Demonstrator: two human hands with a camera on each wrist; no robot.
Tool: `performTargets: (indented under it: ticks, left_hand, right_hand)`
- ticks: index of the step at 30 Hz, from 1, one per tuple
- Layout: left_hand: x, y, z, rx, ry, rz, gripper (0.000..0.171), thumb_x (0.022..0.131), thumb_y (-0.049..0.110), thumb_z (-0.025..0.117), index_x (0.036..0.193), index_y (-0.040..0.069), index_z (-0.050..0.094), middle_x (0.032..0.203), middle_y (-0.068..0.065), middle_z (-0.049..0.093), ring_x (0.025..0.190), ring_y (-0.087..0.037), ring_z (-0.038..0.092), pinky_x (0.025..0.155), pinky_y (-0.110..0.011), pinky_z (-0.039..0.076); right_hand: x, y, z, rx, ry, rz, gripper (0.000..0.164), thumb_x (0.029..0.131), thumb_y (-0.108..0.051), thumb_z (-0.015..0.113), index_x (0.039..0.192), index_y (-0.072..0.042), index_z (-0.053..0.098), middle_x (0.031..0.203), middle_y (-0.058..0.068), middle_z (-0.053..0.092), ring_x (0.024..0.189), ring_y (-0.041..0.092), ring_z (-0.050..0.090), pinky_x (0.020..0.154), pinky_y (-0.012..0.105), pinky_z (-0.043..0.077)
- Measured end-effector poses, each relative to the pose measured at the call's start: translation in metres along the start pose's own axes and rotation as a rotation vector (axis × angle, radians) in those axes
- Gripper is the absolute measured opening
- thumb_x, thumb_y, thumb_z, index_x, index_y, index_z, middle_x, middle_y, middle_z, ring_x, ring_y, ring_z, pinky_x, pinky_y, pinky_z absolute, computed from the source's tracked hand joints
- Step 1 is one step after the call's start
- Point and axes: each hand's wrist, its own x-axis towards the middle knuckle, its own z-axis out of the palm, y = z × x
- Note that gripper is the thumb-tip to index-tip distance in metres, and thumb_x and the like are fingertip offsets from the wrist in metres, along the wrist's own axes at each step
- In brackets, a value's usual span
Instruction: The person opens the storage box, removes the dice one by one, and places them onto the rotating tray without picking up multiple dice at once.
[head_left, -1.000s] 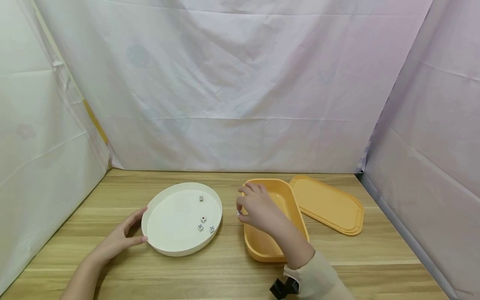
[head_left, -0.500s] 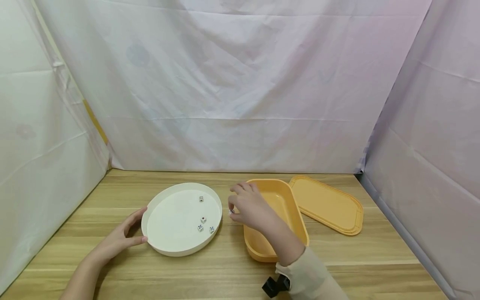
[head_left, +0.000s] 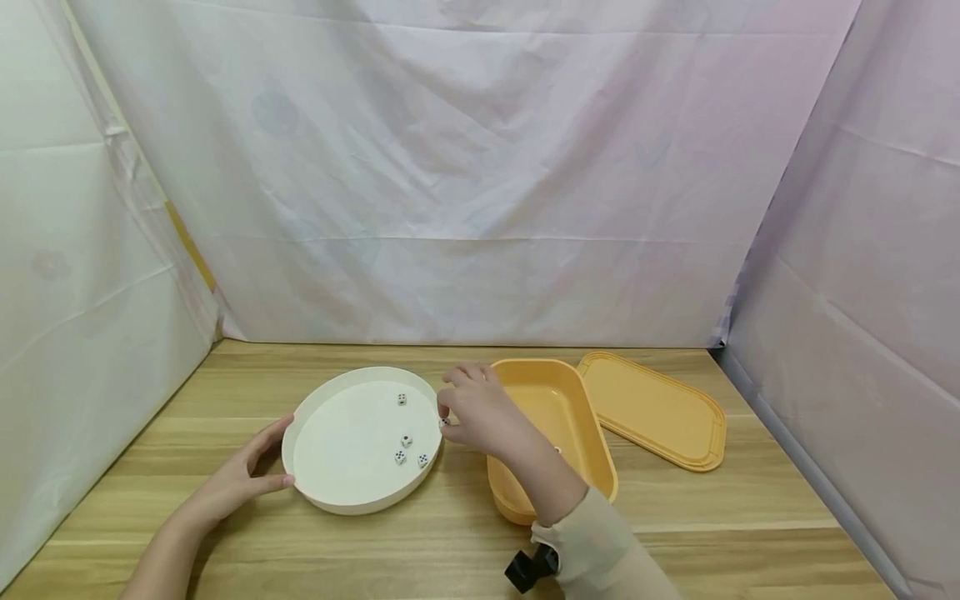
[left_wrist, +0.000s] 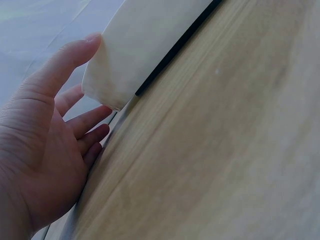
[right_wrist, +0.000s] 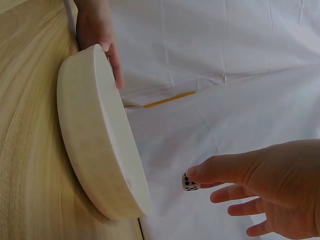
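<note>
A round white tray (head_left: pixel 360 442) lies on the table, with several white dice (head_left: pixel 401 457) on its right half. My left hand (head_left: pixel 236 479) is at the tray's left side, thumb and fingers spread and relaxed. In the left wrist view its thumb tip touches the tray wall (left_wrist: pixel 135 45). Between thumb and index finger, my right hand (head_left: pixel 491 417) pinches one die (right_wrist: pixel 190 182) with dark pips. That die is right at the tray's right rim in the head view. The other right-hand fingers are held apart. A yellow box (head_left: pixel 555 392) stands partly hidden under the right forearm.
A yellow lid (head_left: pixel 656 408) lies flat to the right of the box, close to its side. Inside the box a small white spot (head_left: pixel 557 450) shows beside the forearm. White cloth (head_left: pixel 465 167) hangs behind the wooden table (head_left: pixel 420 550) and on both sides.
My right hand has moved left with the pinched die, from over the yellow box to the tray's right rim. My left hand, the tray and its dice have stayed put.
</note>
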Motion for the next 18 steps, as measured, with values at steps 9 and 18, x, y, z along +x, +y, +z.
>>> performTargets:
  ticks: [9,18]
  left_hand:
    - [0.000,0.000,0.000,-0.005,-0.001,0.016,0.082,0.086,0.006,0.070,0.152,0.006,0.022,0.149,-0.028,0.023,0.120,0.018,0.025,0.090,-0.003,0.022]
    - [0.001,-0.001,0.000,-0.008,-0.001,0.016,0.082,0.086,0.006,0.070,0.152,0.005,0.022,0.149,-0.028,0.024,0.120,0.018,0.025,0.091,-0.003,0.021]
  right_hand:
    - [0.007,-0.002,0.005,-0.006,-0.012,0.005,0.010,0.081,-0.024,0.073,0.077,-0.022,0.065,0.127,0.007,0.057,0.125,0.031,0.041,0.104,0.052,0.028]
    - [0.016,-0.008,0.010,-0.038,-0.023,-0.001,0.013,0.078,-0.027,0.075,0.075,-0.024,0.063,0.120,0.004,0.058,0.121,0.027,0.044,0.102,0.049,0.030]
